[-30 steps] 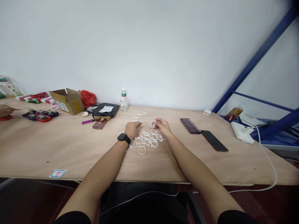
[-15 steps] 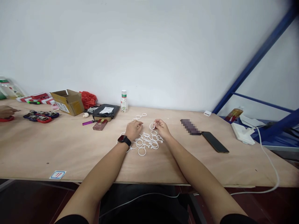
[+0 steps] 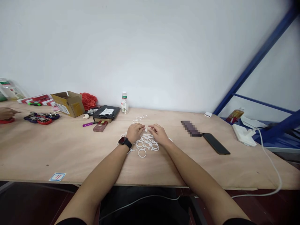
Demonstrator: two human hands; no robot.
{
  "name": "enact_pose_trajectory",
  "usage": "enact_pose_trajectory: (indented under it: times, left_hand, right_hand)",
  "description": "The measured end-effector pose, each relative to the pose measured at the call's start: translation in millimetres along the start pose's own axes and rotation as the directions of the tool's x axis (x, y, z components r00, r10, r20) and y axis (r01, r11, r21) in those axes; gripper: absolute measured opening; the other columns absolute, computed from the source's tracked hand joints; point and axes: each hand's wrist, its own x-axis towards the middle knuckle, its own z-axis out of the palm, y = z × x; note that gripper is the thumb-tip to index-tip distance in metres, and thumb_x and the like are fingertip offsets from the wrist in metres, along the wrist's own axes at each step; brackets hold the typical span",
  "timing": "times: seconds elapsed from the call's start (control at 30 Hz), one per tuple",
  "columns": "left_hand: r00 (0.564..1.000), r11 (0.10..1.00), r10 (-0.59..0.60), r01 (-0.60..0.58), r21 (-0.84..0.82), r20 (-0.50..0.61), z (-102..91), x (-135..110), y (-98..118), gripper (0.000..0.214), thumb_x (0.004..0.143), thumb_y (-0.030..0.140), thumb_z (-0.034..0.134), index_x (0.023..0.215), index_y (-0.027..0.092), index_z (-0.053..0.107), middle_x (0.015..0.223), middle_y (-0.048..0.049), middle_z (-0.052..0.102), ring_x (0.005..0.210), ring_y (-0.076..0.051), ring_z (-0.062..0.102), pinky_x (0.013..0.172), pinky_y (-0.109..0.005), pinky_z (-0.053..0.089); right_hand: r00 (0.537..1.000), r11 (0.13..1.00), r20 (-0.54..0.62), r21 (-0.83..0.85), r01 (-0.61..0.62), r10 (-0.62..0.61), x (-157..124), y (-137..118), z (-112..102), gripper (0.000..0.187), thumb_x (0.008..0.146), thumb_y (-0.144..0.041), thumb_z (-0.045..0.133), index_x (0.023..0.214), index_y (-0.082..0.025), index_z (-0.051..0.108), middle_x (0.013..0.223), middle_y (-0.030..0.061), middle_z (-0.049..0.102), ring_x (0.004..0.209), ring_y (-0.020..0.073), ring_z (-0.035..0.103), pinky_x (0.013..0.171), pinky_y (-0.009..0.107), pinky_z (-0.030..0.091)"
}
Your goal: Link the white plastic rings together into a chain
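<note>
White plastic rings (image 3: 142, 153), several with small knobs or eyelets, lie in a loose pile between and below my hands. My left hand (image 3: 135, 132), with a black watch on the wrist, is closed with its fingertips pinched on a white ring, mostly hidden. Facing it, my right hand (image 3: 159, 134) is closed, its thumb and fingers pinching a white ring (image 3: 146, 128) seen nearly edge-on between the hands. Just behind my left hand, a short row of rings (image 3: 139, 118) lies on the table, seemingly joined.
Left on the wooden table (image 3: 70, 150) are a dark red box (image 3: 100, 126), black parcel (image 3: 107, 112), open carton (image 3: 70, 104) and another person's hand (image 3: 7, 113). A bottle (image 3: 124, 103) stands behind. Rightward lie a phone (image 3: 216, 143) and white power strip (image 3: 243, 134) with cable.
My right hand has moved left with its ring, bringing its fingertips close to my left hand's. The ring has turned nearly edge-on. My left hand has barely shifted.
</note>
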Motion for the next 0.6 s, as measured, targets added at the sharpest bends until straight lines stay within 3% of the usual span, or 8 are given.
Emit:
enact_pose_trajectory:
  times: [0.1, 0.23, 0.4, 0.6]
  left_hand:
    - [0.999, 0.998, 0.051, -0.051, -0.048, 0.000, -0.8, -0.4, 8.1, 0.009, 0.087, 0.024, 0.063, 0.089, 0.020, 0.071, 0.086, -0.0044, 0.072, 0.081, -0.017, 0.064, 0.076, -0.030, 0.049]
    - [0.998, 0.989, 0.061, -0.057, -0.138, 0.029, -2.7, -1.3, 18.1, 0.014, 0.089, 0.029, 0.061, 0.086, 0.019, 0.070, 0.083, -0.0039, 0.071, 0.079, -0.016, 0.064, 0.075, -0.029, 0.049]
    - [0.997, 0.974, -0.002, 0.019, -0.224, 0.077, -3.8, 0.1, 21.7, 0.017, 0.089, 0.032, 0.060, 0.084, 0.019, 0.070, 0.082, -0.0040, 0.071, 0.079, -0.016, 0.064, 0.076, -0.029, 0.050]
    - [0.989, 0.927, -0.144, 0.143, -0.346, 0.024, 5.2, -1.2, 22.7, 0.016, 0.088, 0.028, 0.059, 0.093, 0.020, 0.072, 0.092, -0.0046, 0.074, 0.085, -0.017, 0.067, 0.081, -0.030, 0.053]
  right_hand:
    - [0.999, 0.999, -0.006, 0.040, 0.034, -0.034, -0.1, 0.1, 3.7, 0.023, 0.090, -0.030, 0.055, 0.106, -0.021, 0.068, 0.092, 0.0063, 0.067, 0.080, 0.0170, 0.061, 0.075, 0.030, 0.047]
    - [0.999, 0.996, -0.040, 0.092, 0.015, -0.011, -0.9, -2.8, 6.6, 0.022, 0.091, -0.033, 0.052, 0.095, -0.022, 0.071, 0.088, 0.0059, 0.069, 0.082, 0.0183, 0.062, 0.076, 0.030, 0.047]
    - [0.992, 0.980, -0.046, 0.167, -0.106, 0.115, -1.8, -9.1, 6.3, 0.022, 0.089, -0.037, 0.054, 0.086, -0.021, 0.068, 0.078, 0.0031, 0.067, 0.073, 0.0172, 0.060, 0.069, 0.028, 0.046]
    - [0.988, 0.956, -0.070, 0.269, -0.114, 0.137, -0.9, -14.5, 9.0, 0.026, 0.086, -0.039, 0.058, 0.104, -0.023, 0.065, 0.090, 0.0045, 0.069, 0.079, 0.0187, 0.063, 0.071, 0.030, 0.048]
